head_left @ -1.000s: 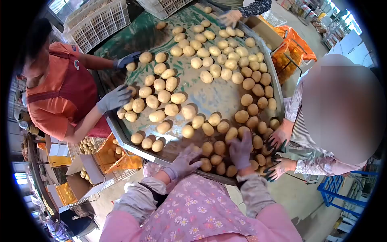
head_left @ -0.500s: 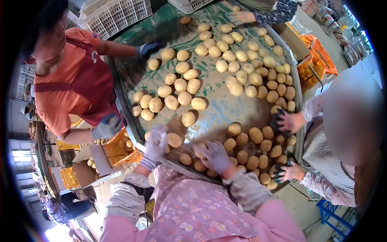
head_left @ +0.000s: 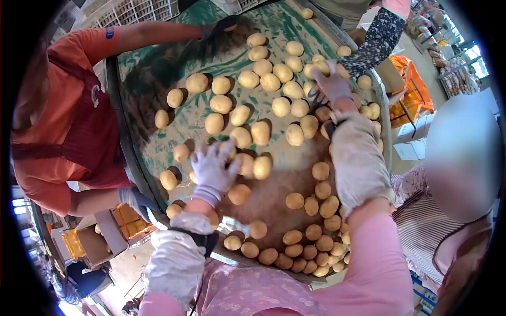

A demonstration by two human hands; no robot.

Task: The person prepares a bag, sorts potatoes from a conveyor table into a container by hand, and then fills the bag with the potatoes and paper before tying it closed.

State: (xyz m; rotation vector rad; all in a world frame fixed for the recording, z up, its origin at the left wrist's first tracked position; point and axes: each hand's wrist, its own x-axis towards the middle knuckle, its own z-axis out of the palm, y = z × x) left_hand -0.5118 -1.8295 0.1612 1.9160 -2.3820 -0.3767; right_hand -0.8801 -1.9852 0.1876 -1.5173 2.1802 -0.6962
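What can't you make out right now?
Head view:
- What lies under the left hand: hidden by the hand.
- Grip of the right hand: its palm is turned away.
- Tabletop beneath the right sleeve: covered by it.
- Left white crate: cut off by top edge.
- Striped-shirt co-worker's head: blurred.

At the centre of the frame, potatoes are partly covered by the left hand, and whether anything is grasped by the right hand, upper right, cannot be told. The head of the person at the right is blurred out. The white crate, upper left, is cut off by the top edge.
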